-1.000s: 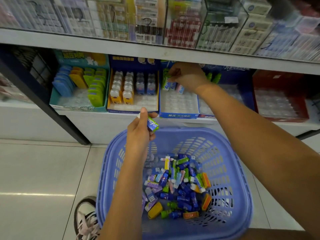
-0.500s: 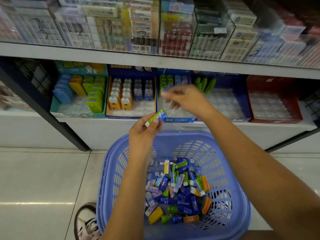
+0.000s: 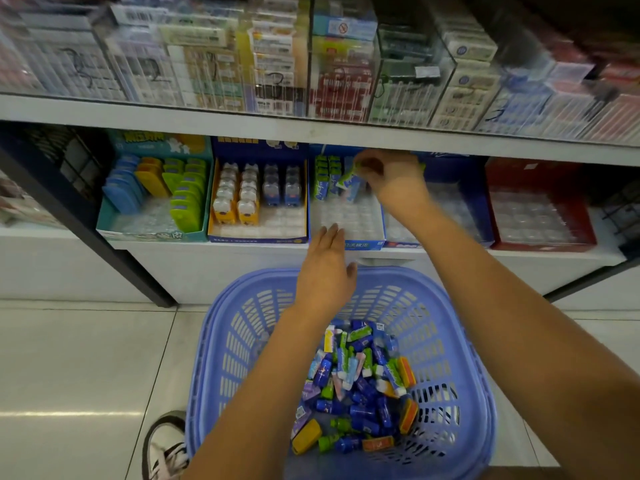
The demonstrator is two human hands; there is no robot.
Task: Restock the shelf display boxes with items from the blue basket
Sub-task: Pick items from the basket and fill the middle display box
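We see the right hand (image 3: pixel 391 174) over the blue display box (image 3: pixel 365 244) on the shelf, its grip pinching a green-and-blue tube (image 3: pixel 347 180), seemingly by the cap (blurred). Left hand (image 3: pixel 325 271), grip empty with fingers straight, hovers above the blue basket (image 3: pixel 242 323) — tubes (image 3: pixel 356 386) piled inside.

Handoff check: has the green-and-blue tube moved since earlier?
Yes: the tube went from left hand above the basket rim up to right hand, over the blue display box.

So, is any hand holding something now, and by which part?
The right hand pinches a small green-and-blue item by its upper end. The left hand holds nothing.
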